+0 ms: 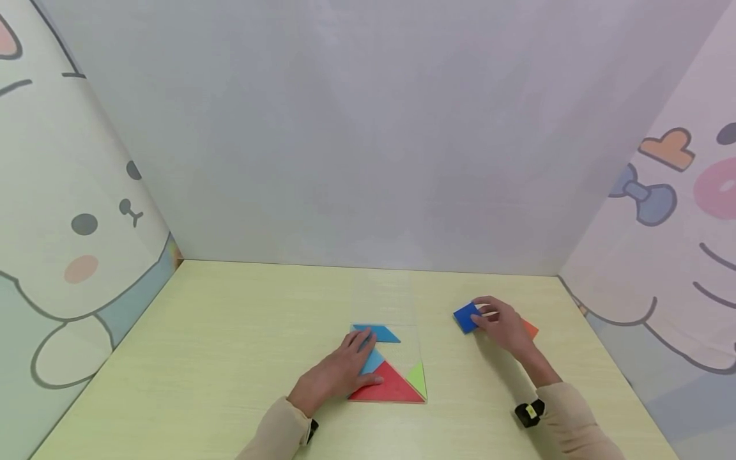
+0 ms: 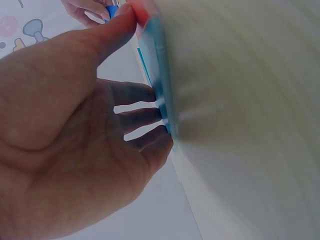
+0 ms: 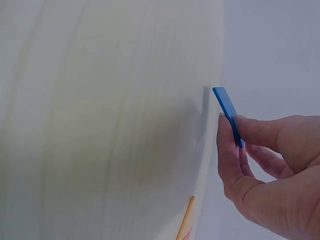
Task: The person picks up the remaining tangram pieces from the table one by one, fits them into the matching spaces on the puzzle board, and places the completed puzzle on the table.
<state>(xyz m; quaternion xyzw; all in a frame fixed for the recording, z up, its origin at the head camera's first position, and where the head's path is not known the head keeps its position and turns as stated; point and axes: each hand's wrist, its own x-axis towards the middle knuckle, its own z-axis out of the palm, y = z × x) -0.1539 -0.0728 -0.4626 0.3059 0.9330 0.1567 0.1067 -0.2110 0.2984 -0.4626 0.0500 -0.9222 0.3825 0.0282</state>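
Observation:
My right hand (image 1: 501, 324) pinches a dark blue square tile (image 1: 467, 317) between thumb and fingers. In the right wrist view the tile (image 3: 228, 112) is tilted and held above the tabletop. My left hand (image 1: 340, 372) rests with spread fingers on flat tangram pieces at the table's middle. Under and beside it lie a red triangle (image 1: 386, 387), a light blue piece (image 1: 372, 361) partly covered by the hand, and a blue parallelogram (image 1: 379, 333). A light green triangle (image 1: 417, 379) lies at their right. These pieces sit on a clear tray (image 1: 384, 297).
An orange piece (image 1: 529, 328) lies on the table behind my right hand, partly hidden by it. The pale wooden table (image 1: 230, 345) meets a plain back wall (image 1: 368, 140). Side walls with cartoon drawings stand left and right.

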